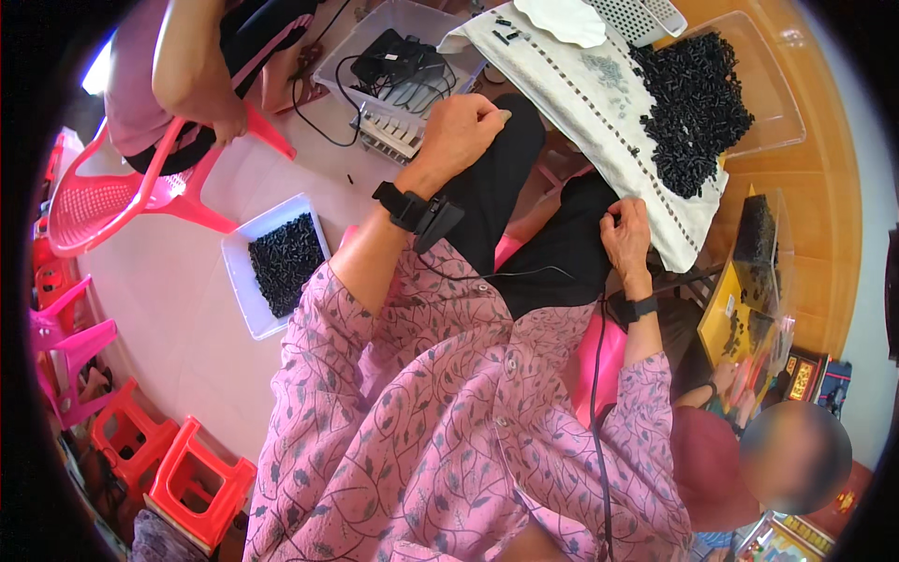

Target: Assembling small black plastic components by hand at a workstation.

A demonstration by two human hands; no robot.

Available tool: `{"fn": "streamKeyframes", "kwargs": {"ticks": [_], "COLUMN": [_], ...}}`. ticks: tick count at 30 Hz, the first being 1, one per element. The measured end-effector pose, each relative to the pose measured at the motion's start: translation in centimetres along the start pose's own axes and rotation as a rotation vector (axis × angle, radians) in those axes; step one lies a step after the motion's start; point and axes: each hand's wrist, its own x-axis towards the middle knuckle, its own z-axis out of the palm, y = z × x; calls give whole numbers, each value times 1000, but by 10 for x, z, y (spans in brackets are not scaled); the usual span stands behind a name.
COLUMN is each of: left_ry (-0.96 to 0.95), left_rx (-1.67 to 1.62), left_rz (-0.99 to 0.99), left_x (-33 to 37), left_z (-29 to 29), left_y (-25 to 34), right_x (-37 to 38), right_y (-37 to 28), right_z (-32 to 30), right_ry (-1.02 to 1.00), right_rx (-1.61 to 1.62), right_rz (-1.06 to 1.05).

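Observation:
My left hand [461, 136] is raised over my left knee, fingers curled in and pressed together; whatever may be in them is hidden. My right hand [627, 239] rests by my right thigh, next to the near edge of a white towel [599, 122]. Its fingers are also curled, and their contents cannot be made out. On the towel's right side lies a heap of small black cylindrical pieces [693, 108]. A scatter of tiny clear pieces [607, 73] lies left of that heap, with a few black pieces [506, 36] near the towel's far left corner.
A white dish [562, 21], perforated basket [635, 17] and clear tray [782, 103] surround the heap. To my left, a white bin [245, 292] holds black pieces; a clear bin [342, 67] holds cables. A pink chair [94, 211], red stools [201, 478] and two people are nearby.

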Motion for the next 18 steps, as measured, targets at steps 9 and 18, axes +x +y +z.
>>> {"fn": "streamKeyframes", "kwargs": {"ticks": [9,18], "left_ry": [-91,-109], "left_rx": [-13,9], "left_rz": [-3,8], "left_x": [-4,-10], "left_z": [1,4], "left_y": [7,10], "right_x": [0,-3], "right_y": [3,3], "right_z": [-2,-2], "right_ry": [3,57], "right_rx": [23,50], "right_rz": [33,31]}}
